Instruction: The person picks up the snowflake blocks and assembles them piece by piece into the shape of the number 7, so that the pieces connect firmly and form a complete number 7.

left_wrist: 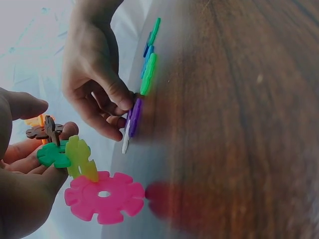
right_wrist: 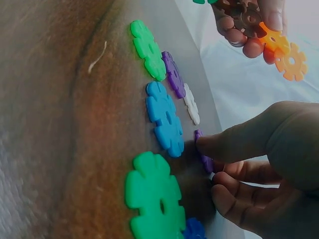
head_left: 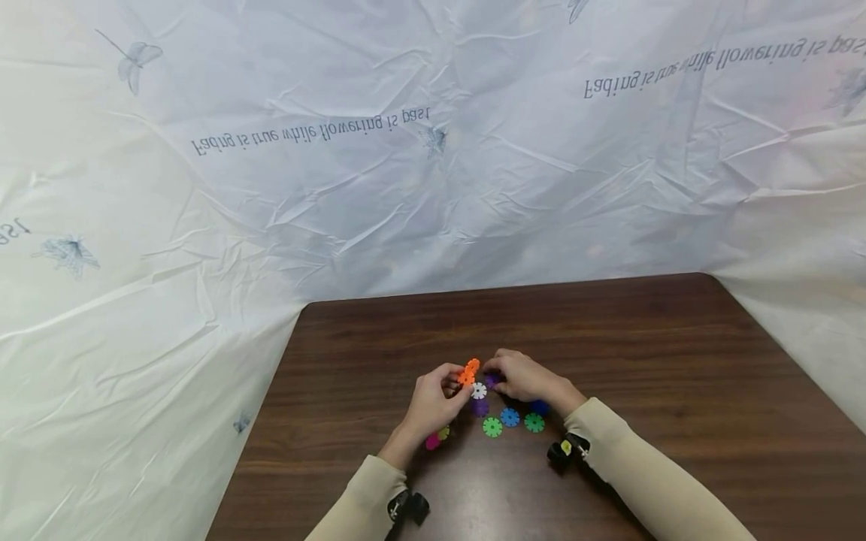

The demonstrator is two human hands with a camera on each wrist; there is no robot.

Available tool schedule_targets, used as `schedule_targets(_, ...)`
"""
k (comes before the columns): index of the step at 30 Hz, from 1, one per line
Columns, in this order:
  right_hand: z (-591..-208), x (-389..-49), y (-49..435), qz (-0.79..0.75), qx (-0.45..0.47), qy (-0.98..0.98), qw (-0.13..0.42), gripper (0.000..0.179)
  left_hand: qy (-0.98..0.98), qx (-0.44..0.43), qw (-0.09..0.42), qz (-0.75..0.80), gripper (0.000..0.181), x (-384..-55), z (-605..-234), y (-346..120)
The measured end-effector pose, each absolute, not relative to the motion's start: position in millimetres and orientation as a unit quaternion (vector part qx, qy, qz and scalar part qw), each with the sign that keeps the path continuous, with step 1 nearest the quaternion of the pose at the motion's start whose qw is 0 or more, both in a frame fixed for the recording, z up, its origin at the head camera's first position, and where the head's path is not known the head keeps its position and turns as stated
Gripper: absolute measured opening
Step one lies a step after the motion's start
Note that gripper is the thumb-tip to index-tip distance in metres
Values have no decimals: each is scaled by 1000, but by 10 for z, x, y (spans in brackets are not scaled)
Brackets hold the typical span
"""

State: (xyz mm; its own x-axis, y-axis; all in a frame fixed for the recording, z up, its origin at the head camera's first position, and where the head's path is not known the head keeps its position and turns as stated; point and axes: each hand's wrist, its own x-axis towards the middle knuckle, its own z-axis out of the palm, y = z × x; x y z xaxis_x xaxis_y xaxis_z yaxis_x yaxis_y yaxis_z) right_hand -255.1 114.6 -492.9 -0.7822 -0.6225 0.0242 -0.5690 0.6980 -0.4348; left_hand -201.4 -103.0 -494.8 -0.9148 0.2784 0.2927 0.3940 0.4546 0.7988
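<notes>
My left hand (head_left: 433,402) holds a chain of interlocked notched plastic discs above the table. An orange disc (head_left: 472,365) sticks out at its far end. In the left wrist view a green disc (left_wrist: 52,155), a yellow disc (left_wrist: 77,154) and a pink disc (left_wrist: 82,196) hang at the near end. Brown discs (right_wrist: 249,19) lie between the left fingers. My right hand (head_left: 524,376) pinches a purple disc (right_wrist: 205,160) at the table surface, thumb on one face. Close by lie a white disc (head_left: 479,391) and another purple disc (head_left: 480,408).
Loose discs lie on the dark wooden table (head_left: 609,338): a light green one (head_left: 492,427), a light blue one (head_left: 510,418), a darker green one (head_left: 534,422) and a dark blue one (head_left: 540,407) partly under the right wrist. A printed white sheet (head_left: 406,203) hangs behind the table.
</notes>
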Motion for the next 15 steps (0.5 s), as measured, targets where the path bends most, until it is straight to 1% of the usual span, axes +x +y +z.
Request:
schedule_targets(8, -4944, -2564, 1145, -207, -324, 922, 55, 28, -852, -200, 59, -481, 27, -2020, -4954, -1036)
schedule_targets(15, -4929, -2561, 1154, -216, -320, 922, 37, 24, -851, -200, 60, -482, 27, -2031, -4958, -1037)
